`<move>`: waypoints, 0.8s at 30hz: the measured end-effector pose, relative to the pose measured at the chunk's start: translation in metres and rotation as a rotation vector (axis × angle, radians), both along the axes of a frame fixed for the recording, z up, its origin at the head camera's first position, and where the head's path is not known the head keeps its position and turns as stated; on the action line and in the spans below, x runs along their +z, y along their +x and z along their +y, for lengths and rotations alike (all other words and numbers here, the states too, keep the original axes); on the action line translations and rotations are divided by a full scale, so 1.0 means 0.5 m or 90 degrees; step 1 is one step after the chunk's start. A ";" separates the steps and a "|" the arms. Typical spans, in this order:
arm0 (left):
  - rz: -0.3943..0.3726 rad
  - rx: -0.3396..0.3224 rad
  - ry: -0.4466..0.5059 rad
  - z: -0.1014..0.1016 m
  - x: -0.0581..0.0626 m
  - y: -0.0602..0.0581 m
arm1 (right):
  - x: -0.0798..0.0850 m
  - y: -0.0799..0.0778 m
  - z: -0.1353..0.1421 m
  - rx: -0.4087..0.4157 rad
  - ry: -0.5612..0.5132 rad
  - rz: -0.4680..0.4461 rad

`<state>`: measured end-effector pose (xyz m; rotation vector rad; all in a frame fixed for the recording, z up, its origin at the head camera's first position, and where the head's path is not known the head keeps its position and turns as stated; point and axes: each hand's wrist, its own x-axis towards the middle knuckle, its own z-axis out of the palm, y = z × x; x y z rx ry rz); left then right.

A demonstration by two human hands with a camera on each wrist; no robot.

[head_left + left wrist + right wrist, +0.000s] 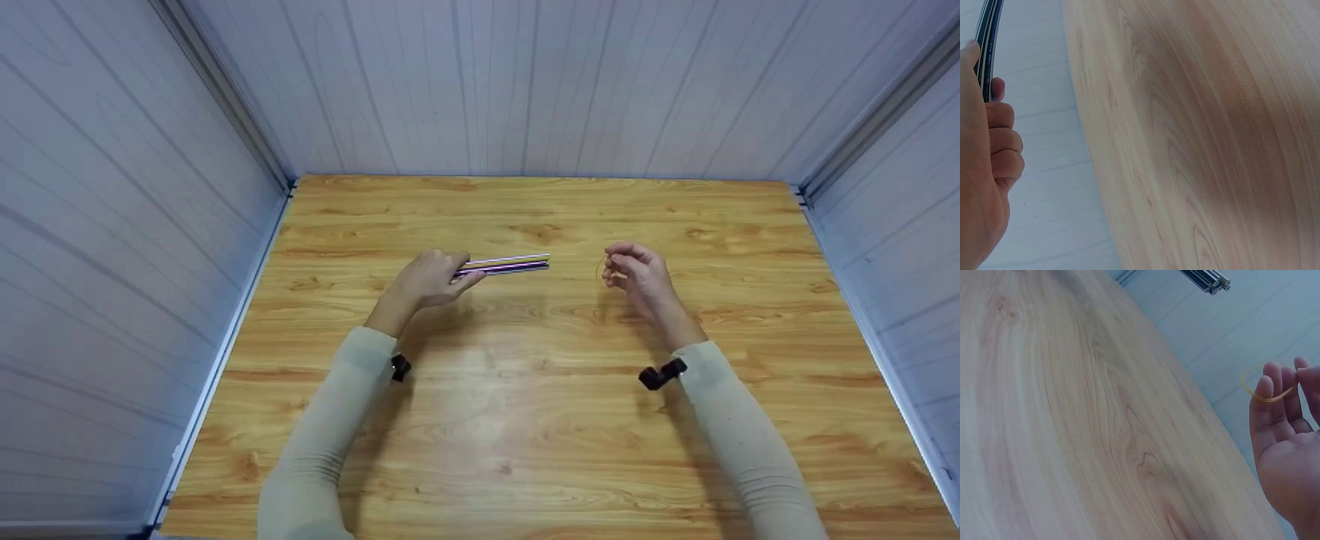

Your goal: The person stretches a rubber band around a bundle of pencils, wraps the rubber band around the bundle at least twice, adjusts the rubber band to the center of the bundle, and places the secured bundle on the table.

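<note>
My left hand grips a small bundle of slim, dark, shiny pencils by one end, with the other end pointing right. In the left wrist view its fingers curl round the pencils, which have fine print along their sides. The right wrist view shows the flat round ends of the bundle at the top. My right hand is a short way to the right of those ends. Between thumb and fingers it pinches a thin yellow rubber band, which hangs as an open loop toward the bundle.
Both hands are above a wood-grain table. Pale panel walls stand at the back, left and right. A small black camera sits on each wrist, over the light sleeves.
</note>
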<state>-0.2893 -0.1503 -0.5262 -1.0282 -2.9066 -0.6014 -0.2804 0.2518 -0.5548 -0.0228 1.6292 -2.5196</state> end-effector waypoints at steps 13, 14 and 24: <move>0.001 0.005 -0.003 -0.004 -0.001 0.001 | -0.003 0.006 -0.003 0.078 -0.049 0.071; 0.001 0.005 -0.004 -0.004 -0.001 0.001 | -0.003 0.006 -0.004 0.077 -0.047 0.078; 0.002 0.012 0.002 -0.010 -0.002 0.002 | -0.006 0.007 -0.013 0.088 -0.017 0.113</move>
